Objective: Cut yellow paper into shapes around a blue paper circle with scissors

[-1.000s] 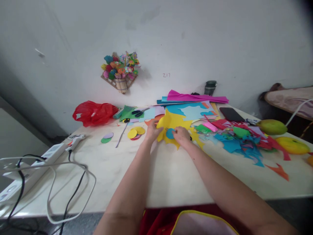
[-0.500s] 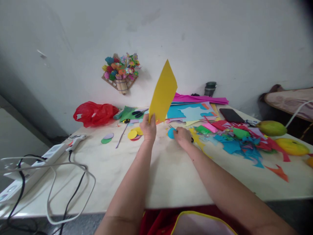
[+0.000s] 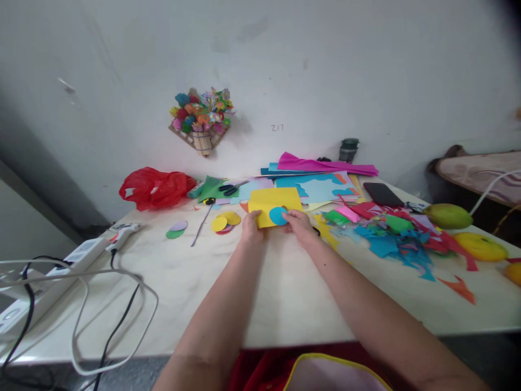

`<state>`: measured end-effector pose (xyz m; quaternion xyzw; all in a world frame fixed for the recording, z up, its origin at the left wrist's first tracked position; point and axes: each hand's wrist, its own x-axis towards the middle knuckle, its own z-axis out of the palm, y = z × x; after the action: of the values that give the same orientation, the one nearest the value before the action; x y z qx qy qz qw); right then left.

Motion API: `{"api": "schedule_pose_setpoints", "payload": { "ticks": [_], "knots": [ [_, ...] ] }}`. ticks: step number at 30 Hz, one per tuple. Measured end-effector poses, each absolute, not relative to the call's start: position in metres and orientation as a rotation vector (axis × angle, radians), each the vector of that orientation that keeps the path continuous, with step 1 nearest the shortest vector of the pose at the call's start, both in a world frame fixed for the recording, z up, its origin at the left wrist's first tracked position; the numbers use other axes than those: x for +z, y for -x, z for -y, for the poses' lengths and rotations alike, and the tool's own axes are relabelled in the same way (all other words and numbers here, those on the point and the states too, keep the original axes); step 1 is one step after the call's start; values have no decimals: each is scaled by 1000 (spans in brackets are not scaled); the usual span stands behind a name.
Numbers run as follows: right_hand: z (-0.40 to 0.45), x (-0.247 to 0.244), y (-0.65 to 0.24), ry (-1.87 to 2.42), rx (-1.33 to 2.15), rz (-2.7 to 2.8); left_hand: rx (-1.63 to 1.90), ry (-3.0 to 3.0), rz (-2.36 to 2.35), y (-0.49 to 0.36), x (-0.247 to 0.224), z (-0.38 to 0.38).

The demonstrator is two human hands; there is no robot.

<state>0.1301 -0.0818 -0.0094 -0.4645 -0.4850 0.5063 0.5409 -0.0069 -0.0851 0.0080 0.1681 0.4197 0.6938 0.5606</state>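
Note:
My left hand (image 3: 252, 227) is closed on the lower left edge of a yellow paper sheet (image 3: 264, 200), thumb on its front face. My right hand (image 3: 298, 225) pinches a blue paper circle (image 3: 277, 216) and holds it against the sheet near its lower right corner. A black loop (image 3: 316, 231), like a scissors handle, shows beside the right hand; whether the hand also holds it is hidden. Left of my left hand lie yellow paper circles (image 3: 220, 224) with reddish ones under them. Farther left, a lilac circle (image 3: 179, 225) overlaps a green circle (image 3: 175, 234).
Black scissors (image 3: 230, 189) and a red plastic bag (image 3: 157, 187) lie at the back left. Coloured paper scraps (image 3: 402, 239), a phone (image 3: 383, 194) and mangoes (image 3: 480, 245) occupy the right. A power strip (image 3: 87, 251) with loose cables is on the left.
The yellow sheet has come down from its raised, upright position and now lies tilted between both hands. My right hand has brought the blue circle onto its face.

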Motion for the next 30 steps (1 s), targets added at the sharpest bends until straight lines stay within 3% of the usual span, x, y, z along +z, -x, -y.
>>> {"api": "schedule_pose_setpoints", "payload": {
  "ticks": [9,18,30],
  "knots": [
    [68,-16,-136,941,1034,1042,1325,-685,-772,27,1,93],
    [71,-7,-137,908,1169,790,1643,-678,-655,15,0,83],
    [75,-9,-129,1009,1184,1039,1505,-524,-639,3,2,90]
  ]
}}
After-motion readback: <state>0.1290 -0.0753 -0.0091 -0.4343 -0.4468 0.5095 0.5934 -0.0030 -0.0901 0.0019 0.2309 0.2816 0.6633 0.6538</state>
